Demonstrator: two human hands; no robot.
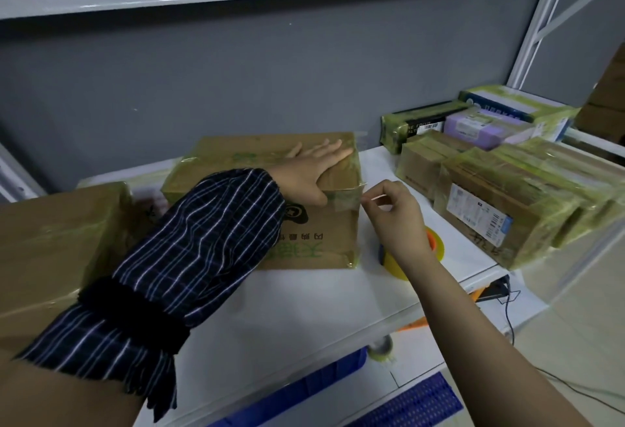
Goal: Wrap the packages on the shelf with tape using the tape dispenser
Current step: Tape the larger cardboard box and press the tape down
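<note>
left hand: pressing flat on box top, grip spread (holding nothing)
right hand: grip pinching tape end at box corner
tape roll: lying right of box

Place: a parcel storeroom or packing room.
Signs: metal shelf, taped boxes with shipping labels, blue crate beneath.

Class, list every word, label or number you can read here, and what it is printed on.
"FOCUS", partly cut off: black package at the back.
Chinese characters, upside down, partly hidden by the sleeve: middle box.
Shipping label on the right-hand box: too small to read.
</note>
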